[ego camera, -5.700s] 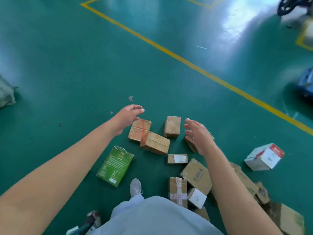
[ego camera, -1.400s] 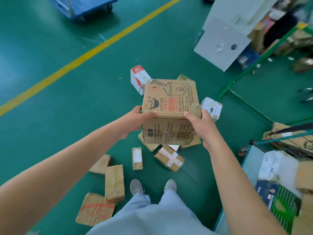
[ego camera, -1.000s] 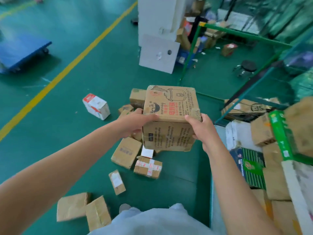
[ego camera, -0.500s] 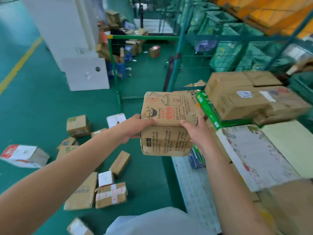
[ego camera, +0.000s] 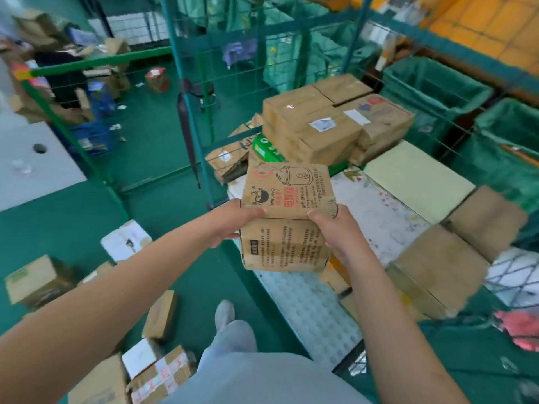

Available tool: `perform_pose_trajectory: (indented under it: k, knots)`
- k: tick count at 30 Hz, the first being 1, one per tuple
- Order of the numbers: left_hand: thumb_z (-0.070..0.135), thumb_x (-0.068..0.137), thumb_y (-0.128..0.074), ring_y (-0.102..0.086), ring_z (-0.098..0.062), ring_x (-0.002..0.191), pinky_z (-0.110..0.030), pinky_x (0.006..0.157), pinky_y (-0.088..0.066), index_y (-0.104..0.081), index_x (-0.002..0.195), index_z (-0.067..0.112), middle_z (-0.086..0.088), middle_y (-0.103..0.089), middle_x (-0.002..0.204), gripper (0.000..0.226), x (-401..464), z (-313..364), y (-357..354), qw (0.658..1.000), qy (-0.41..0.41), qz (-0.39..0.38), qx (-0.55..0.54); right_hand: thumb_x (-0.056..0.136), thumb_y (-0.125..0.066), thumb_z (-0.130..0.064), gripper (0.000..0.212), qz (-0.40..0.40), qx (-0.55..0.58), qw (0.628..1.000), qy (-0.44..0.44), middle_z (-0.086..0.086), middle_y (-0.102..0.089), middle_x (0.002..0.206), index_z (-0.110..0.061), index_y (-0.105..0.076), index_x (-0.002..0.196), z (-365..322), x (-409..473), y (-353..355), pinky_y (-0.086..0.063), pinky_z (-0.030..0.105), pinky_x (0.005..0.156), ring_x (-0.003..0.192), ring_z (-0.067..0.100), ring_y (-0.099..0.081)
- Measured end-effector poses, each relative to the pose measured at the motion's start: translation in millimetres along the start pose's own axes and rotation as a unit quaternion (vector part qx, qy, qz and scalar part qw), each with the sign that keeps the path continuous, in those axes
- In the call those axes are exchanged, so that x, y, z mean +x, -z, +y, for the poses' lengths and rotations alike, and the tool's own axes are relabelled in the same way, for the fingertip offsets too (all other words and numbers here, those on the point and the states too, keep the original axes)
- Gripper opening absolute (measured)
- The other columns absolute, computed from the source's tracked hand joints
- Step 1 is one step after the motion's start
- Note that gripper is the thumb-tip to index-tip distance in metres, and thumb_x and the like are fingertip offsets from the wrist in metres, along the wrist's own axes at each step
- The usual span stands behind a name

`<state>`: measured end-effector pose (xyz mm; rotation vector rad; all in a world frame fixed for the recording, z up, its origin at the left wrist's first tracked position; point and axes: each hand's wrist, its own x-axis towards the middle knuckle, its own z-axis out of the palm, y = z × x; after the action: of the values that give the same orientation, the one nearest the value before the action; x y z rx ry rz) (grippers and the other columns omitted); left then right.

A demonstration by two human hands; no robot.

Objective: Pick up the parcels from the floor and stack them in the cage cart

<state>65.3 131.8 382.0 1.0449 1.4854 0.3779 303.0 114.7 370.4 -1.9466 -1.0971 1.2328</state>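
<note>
- Fingers [ego camera: 256, 212] of the left hand [ego camera: 233, 221] curl over the top left edge of the brown carton [ego camera: 287, 217]; the right hand [ego camera: 338, 228] grips the opposite edge, thumb on top.
- Carton: worn cardboard, cooker drawing and red lettering on top, dense print on the near face, held in the air above the cage cart [ego camera: 309, 310] edge.
- Stacked boxes [ego camera: 329, 123] fill the cart behind it.
- Loose parcels [ego camera: 159, 314] lie on the green floor [ego camera: 73, 223] at left.

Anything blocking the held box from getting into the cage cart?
Nothing visible. Both hands, left hand and right hand, hold the box over the cart floor; the near side looks open, with stacked parcels farther back.
</note>
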Motion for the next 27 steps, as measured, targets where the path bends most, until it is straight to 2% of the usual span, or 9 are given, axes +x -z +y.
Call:
perform_pose_trajectory:
  k: [2, 4, 9, 13, 15, 17, 21, 24, 27]
  knots:
    - [0.054, 0.084, -0.074, -0.065, -0.011, 0.112, -0.04, 0.104, -0.048, -0.055, 0.128, 0.028, 0.011, -0.073, 0.116, 0.055, 23.6, 10.2, -4.2, 0.999, -0.002, -0.02, 0.028, 0.087, -0.069, -0.047, 0.06, 0.018, 0.012, 1.0, -0.013, -0.004, -0.063, 0.126, -0.024, -0.048, 0.137, 3.8, 11.0, 9.8, -0.053, 0.039, 0.079, 0.109, 0.019, -0.064]
    - [0.057, 0.08, -0.075, -0.064, -0.013, 0.114, -0.043, 0.107, -0.048, -0.055, 0.128, 0.029, 0.01, -0.073, 0.117, 0.059, 45.0, 19.9, -7.1, 0.999, -0.005, -0.031, 0.041, 0.089, -0.069, -0.045, 0.058, 0.033, 0.018, 0.999, -0.023, -0.004, -0.063, 0.126, -0.023, -0.048, 0.138, 4.8, 20.6, 16.5, -0.051, 0.035, 0.074, 0.109, 0.018, -0.063]
    - [0.048, 0.093, -0.07, -0.062, -0.014, 0.115, -0.041, 0.106, -0.047, -0.056, 0.126, 0.031, 0.008, -0.072, 0.118, 0.04, 103.8, 60.3, -7.8, 0.992, -0.012, -0.1, 0.081, 0.087, -0.068, -0.05, 0.061, 0.089, 0.026, 0.994, -0.06, -0.005, -0.063, 0.126, -0.025, -0.048, 0.138, -3.1, 63.4, 24.7, -0.055, 0.039, 0.082, 0.108, 0.018, -0.063]
    - [0.04, 0.098, -0.066, -0.062, -0.006, 0.106, -0.035, 0.099, -0.045, -0.057, 0.11, 0.037, 0.013, -0.071, 0.111, 0.015, 153.3, 92.6, 7.6, 0.984, -0.021, -0.145, 0.1, 0.085, -0.069, -0.049, 0.062, 0.121, 0.057, 0.987, -0.092, -0.004, -0.064, 0.126, -0.024, -0.048, 0.138, -21.6, 98.7, 17.6, -0.057, 0.041, 0.086, 0.107, 0.018, -0.065]
    - [0.043, 0.095, -0.07, -0.063, -0.009, 0.108, -0.035, 0.096, -0.046, -0.056, 0.123, 0.033, 0.01, -0.071, 0.116, 0.033, 178.0, 106.3, 15.1, 0.98, -0.02, -0.169, 0.106, 0.084, -0.07, -0.05, 0.063, 0.14, 0.068, 0.982, -0.107, -0.004, -0.064, 0.126, -0.025, -0.047, 0.138, -29.7, 112.9, 12.2, -0.058, 0.042, 0.087, 0.107, 0.018, -0.065]
    - [0.046, 0.091, -0.073, -0.063, -0.014, 0.115, -0.036, 0.096, -0.048, -0.053, 0.135, 0.028, 0.007, -0.071, 0.123, 0.052, 204.7, 117.3, 19.8, 0.974, -0.016, -0.188, 0.122, 0.085, -0.069, -0.051, 0.064, 0.156, 0.069, 0.978, -0.121, -0.004, -0.064, 0.127, -0.024, -0.047, 0.139, -37.2, 123.4, 7.9, -0.057, 0.039, 0.08, 0.107, 0.017, -0.065]
    - [0.046, 0.089, -0.075, -0.065, -0.012, 0.11, -0.029, 0.081, -0.05, -0.056, 0.134, 0.028, 0.007, -0.072, 0.121, 0.052, 241.4, 137.1, 23.1, 0.963, -0.02, -0.225, 0.146, 0.088, -0.067, -0.05, 0.061, 0.188, 0.065, 0.968, -0.152, -0.004, -0.064, 0.128, -0.024, -0.049, 0.14, -50.1, 135.5, 4.0, -0.057, 0.036, 0.077, 0.108, 0.018, -0.065]
    - [0.054, 0.079, -0.078, -0.065, -0.013, 0.113, -0.037, 0.097, -0.051, -0.056, 0.134, 0.028, 0.008, -0.072, 0.12, 0.064, 266.1, 148.7, 20.8, 0.956, -0.018, -0.244, 0.163, 0.093, -0.067, -0.045, 0.054, 0.214, 0.072, 0.959, -0.169, -0.002, -0.065, 0.125, -0.022, -0.05, 0.139, -57.0, 143.0, 3.5, -0.051, 0.028, 0.065, 0.102, 0.016, -0.065]
    - [0.044, 0.09, -0.075, -0.064, -0.014, 0.113, -0.035, 0.097, -0.05, -0.056, 0.132, 0.025, 0.005, -0.071, 0.122, 0.051, 280.9, 160.7, 15.2, 0.95, -0.01, -0.267, 0.162, 0.094, -0.067, -0.042, 0.05, 0.231, 0.078, 0.953, -0.178, -0.003, -0.066, 0.125, -0.022, -0.051, 0.137, -61.3, 147.9, 2.7, -0.048, 0.025, 0.063, 0.101, 0.014, -0.065]
